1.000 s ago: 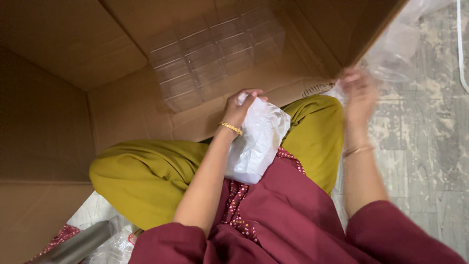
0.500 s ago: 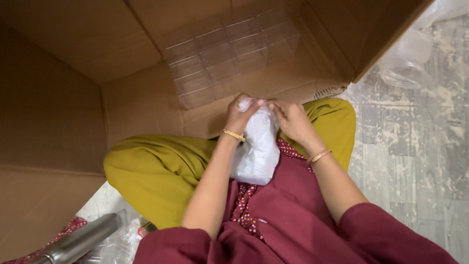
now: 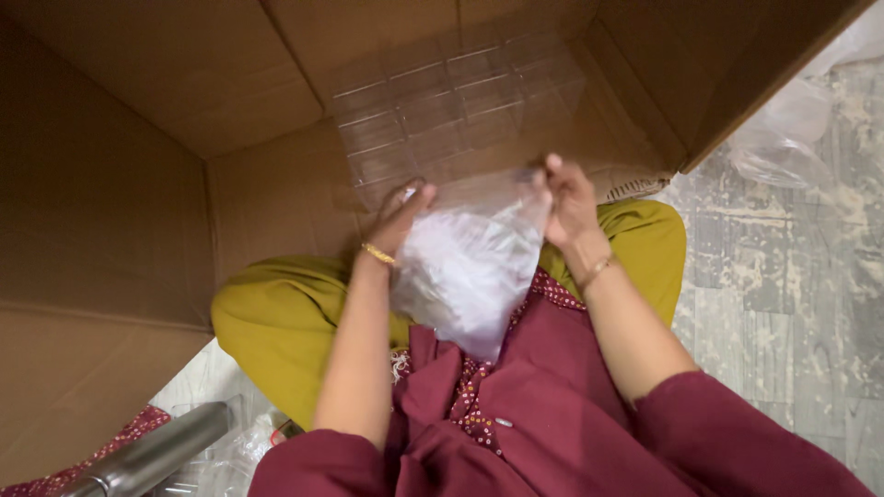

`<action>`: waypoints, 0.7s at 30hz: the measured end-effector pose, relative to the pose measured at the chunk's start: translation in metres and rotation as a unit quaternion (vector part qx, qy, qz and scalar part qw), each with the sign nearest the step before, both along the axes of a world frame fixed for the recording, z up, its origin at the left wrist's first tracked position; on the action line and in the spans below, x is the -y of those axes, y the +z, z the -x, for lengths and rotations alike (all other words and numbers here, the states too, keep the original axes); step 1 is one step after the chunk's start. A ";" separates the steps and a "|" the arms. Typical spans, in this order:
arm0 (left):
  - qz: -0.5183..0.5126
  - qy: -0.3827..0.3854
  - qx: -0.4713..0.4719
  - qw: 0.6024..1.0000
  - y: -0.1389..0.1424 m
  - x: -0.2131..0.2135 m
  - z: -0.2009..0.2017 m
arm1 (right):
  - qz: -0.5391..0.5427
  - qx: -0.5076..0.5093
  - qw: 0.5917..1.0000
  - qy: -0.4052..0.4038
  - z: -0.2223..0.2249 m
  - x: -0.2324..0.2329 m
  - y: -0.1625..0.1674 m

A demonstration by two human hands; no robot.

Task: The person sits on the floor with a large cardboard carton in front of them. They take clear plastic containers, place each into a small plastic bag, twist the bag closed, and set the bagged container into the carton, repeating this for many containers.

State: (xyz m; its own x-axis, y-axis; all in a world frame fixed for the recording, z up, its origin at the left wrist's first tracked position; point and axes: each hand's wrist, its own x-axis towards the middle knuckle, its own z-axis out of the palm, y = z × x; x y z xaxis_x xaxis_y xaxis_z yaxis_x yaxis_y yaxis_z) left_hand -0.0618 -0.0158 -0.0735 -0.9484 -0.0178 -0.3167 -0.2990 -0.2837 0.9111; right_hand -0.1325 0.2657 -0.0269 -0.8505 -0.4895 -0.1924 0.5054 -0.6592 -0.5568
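Seated inside a large open cardboard box (image 3: 138, 184), brown walls rising close at left and ahead, bare tiled floor (image 3: 792, 304) open at right. Held up over the lap between both hands: a clear plastic bag (image 3: 470, 262). Left hand (image 3: 403, 213) closed on the bag's upper left edge; right hand (image 3: 569, 198) pinching its upper right corner. Clear compartmented trays (image 3: 451, 101) stacked just beyond against the far wall.

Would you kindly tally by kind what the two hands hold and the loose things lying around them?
Clear plastic bag of white contents, held by left hand and right hand: 1
Clear plastic compartment tray: 1
Cardboard box: 1
Loose clear bag on the floor: 1
Metal cylinder: 1
Total: 5
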 end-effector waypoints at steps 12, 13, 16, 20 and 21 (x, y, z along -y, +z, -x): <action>0.485 0.188 -0.125 0.845 -0.015 -0.044 0.032 | -0.546 -0.549 0.618 -0.136 0.033 0.068 -0.018; 0.453 0.191 -0.127 0.862 -0.012 -0.045 0.030 | -0.569 -0.490 0.652 -0.101 0.028 0.061 -0.015; 0.377 0.135 -0.122 0.908 -0.001 -0.044 0.019 | -0.620 -0.373 0.690 -0.030 0.010 0.034 -0.012; 0.228 0.063 -0.054 0.970 -0.002 -0.046 0.005 | -0.559 -0.332 0.760 -0.011 0.001 0.001 -0.020; 0.201 0.062 -0.057 0.976 -0.007 -0.047 0.005 | -0.567 -0.300 0.767 0.021 -0.001 -0.004 -0.024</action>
